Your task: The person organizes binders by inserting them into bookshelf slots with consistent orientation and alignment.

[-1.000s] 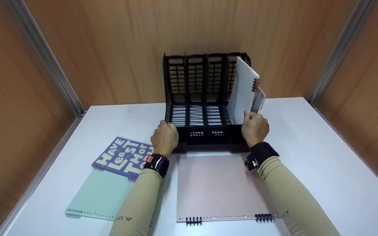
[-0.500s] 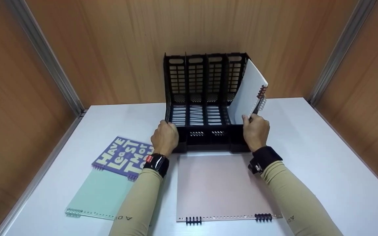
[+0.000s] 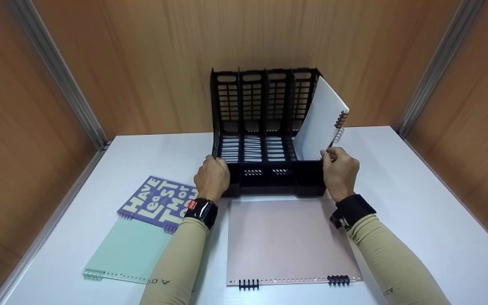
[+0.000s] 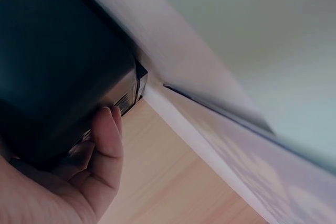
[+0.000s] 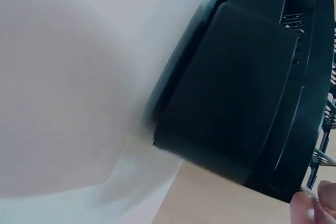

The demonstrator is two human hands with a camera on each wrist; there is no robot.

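A black desktop file holder (image 3: 269, 180) with several upright compartments stands at the back of the table. My left hand (image 3: 212, 176) grips its left front corner; the left wrist view shows the fingers (image 4: 107, 135) curled over the edge. At the right front corner my right hand (image 3: 340, 171) pinches the rim of the side wall, as the right wrist view also shows with the fingertips (image 5: 304, 208). A white-backed spiral notebook (image 3: 322, 120) with dark red rings stands in the rightmost compartment, leaning right. Clear rings (image 3: 339, 135) of another notebook show behind it.
A pink loose-leaf notebook (image 3: 292, 241) with black rings lies flat in front of the file holder. At left, a purple notebook (image 3: 159, 201) with large lettering overlaps a mint green one (image 3: 127, 250). Wooden panels (image 3: 265, 34) enclose the white table (image 3: 413, 199).
The white notebook has tipped right, from upright toward the holder's right wall. My right hand has shifted right and now pinches the corner. The left hand stays where it was.
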